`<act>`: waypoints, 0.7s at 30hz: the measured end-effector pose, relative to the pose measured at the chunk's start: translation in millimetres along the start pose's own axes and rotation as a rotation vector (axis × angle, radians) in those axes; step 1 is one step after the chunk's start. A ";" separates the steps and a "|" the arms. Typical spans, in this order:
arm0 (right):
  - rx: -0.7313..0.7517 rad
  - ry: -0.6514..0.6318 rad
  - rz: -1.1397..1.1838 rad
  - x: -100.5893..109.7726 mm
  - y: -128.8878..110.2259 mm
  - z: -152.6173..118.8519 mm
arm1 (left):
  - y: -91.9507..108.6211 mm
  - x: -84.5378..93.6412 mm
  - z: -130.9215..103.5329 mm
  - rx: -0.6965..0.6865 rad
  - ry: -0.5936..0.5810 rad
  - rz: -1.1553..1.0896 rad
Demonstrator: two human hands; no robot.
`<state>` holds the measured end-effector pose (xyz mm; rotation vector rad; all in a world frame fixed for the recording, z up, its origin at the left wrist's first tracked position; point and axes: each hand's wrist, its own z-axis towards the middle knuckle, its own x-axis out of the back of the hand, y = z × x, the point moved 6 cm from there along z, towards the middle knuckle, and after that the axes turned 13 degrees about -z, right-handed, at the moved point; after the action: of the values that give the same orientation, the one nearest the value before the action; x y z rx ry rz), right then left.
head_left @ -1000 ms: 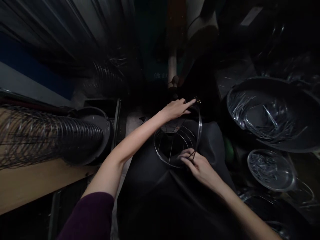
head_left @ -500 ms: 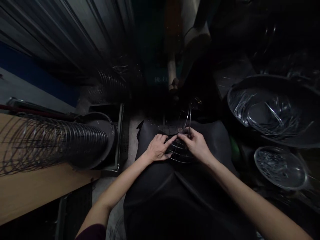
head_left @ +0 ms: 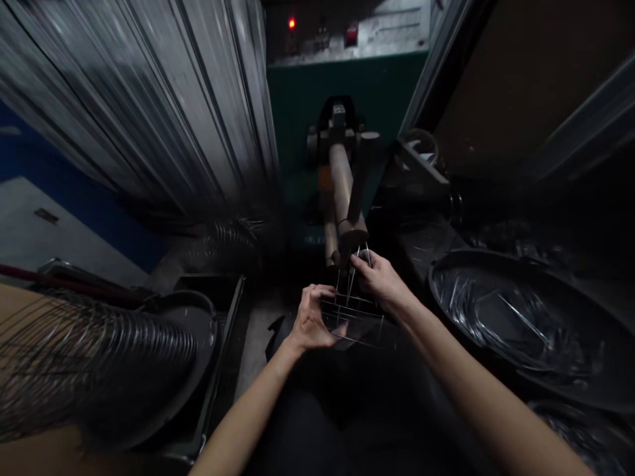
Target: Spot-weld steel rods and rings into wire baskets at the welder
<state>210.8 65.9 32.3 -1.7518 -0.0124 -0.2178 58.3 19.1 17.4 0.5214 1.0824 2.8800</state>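
A round wire frame point(head_left: 354, 309) hangs between my hands, just below the rod-like electrode arm point(head_left: 342, 185) of a green machine point(head_left: 292, 112). My left hand point(head_left: 313, 318) grips its left side, with fingers curled above and the thumb below. My right hand point(head_left: 380, 276) pinches thin upright wires point(head_left: 353, 268) close under the arm's tip. Where the wires meet the machine is dark and hard to make out.
Left, a coil-like stack of wire rings point(head_left: 124, 350) lies by a dark round tray point(head_left: 211, 317). Right, a large dark basin point(head_left: 585, 317) holds loose wire pieces, with a smaller bowl point(head_left: 570, 423) below. Metal sheeting point(head_left: 198, 86) stands upper left.
The view has tilted up, showing more of the machine and its red light. My hands have raised the wire frame to the arm, and my left fingers have spread around its side.
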 end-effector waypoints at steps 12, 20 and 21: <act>0.020 0.070 -0.007 5.5 4.4 34.9 | -15.4 5.6 26.3 -0.102 0.060 -0.010; 0.072 0.089 0.012 2.5 2.5 47.6 | -24.7 8.5 35.9 -0.118 0.030 0.006; 0.074 0.094 0.013 2.0 0.3 48.3 | -26.3 9.2 37.4 -0.113 0.030 0.002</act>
<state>219.5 112.7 23.8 -1.6662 0.0589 -0.2865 58.9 64.1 29.5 0.4749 0.9165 2.9381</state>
